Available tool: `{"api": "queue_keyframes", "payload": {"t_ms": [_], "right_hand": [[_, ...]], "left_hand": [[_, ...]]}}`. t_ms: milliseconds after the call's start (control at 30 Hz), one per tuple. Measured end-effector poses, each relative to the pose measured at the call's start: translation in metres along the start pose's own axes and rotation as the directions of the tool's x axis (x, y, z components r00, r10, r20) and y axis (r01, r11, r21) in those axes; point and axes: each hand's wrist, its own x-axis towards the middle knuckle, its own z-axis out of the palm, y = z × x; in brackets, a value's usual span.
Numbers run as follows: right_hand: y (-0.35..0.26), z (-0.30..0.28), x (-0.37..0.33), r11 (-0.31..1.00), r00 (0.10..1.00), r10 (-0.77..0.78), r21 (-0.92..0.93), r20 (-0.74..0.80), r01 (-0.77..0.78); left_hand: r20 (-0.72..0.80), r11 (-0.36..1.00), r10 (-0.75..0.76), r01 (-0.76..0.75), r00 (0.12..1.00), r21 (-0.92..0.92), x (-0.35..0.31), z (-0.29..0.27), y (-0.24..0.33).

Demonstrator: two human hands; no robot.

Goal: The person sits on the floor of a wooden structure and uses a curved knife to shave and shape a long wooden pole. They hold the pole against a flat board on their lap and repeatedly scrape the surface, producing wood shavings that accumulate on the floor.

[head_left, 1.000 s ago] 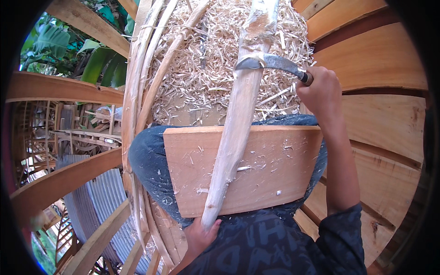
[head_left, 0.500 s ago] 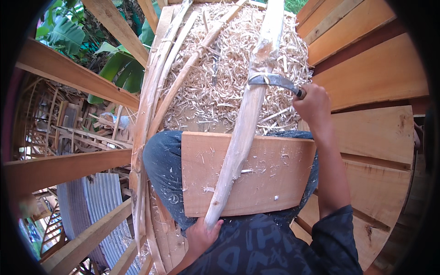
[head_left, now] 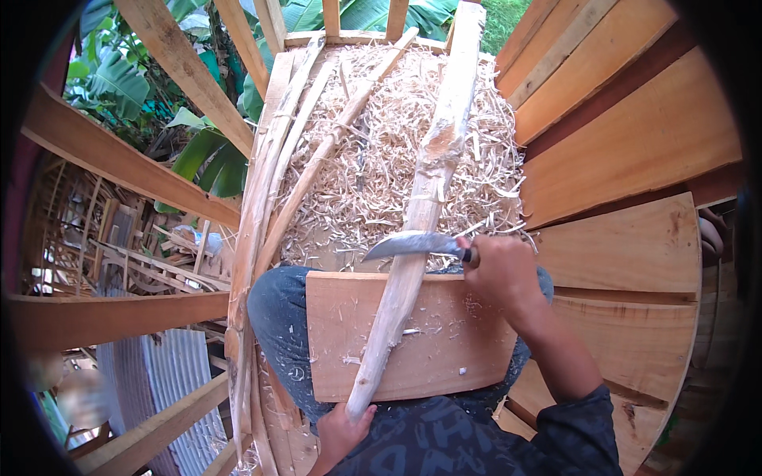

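A long pale wooden pole (head_left: 394, 313) slants from my waist across my lap and out over the shavings. My left hand (head_left: 344, 431) is closed round its near end. In my right hand (head_left: 502, 272) is the dark handle of a curved knife (head_left: 413, 244), held tight. The blade lies across the pole, just beyond the far edge of a flat wooden board (head_left: 468, 341) that rests on my thighs. Small chips are scattered on the board. Farther out, the pole has a rough brown knot (head_left: 441, 144).
A thick heap of curled wood shavings (head_left: 389, 174) covers the floor ahead. Several long thin poles (head_left: 274, 166) lie along the left side. Upright slats (head_left: 190, 71) stand at left, and wide planks (head_left: 627, 151) wall the right. Corrugated sheets (head_left: 182, 381) lie lower left.
The knife in my right hand has come down along the pole toward me, from near the knot to near the board's edge. My left hand keeps its hold; the view has tilted slightly upward.
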Motion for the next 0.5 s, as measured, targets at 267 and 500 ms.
{"api": "queue_keyframes", "payload": {"t_ms": [267, 500], "right_hand": [[0.041, -0.003, 0.047, 0.993, 0.972, 0.103, -0.043, -0.209, -0.114], [0.032, 0.001, 0.038, 0.989, 0.976, 0.145, 0.027, -0.160, -0.143]], "left_hand": [[-0.007, 0.998, 0.020, -0.020, 1.000, -0.058, 0.001, 0.001, 0.003], [-0.002, 1.000, -0.007, 0.007, 1.000, 0.016, 0.000, -0.004, 0.008]]}}
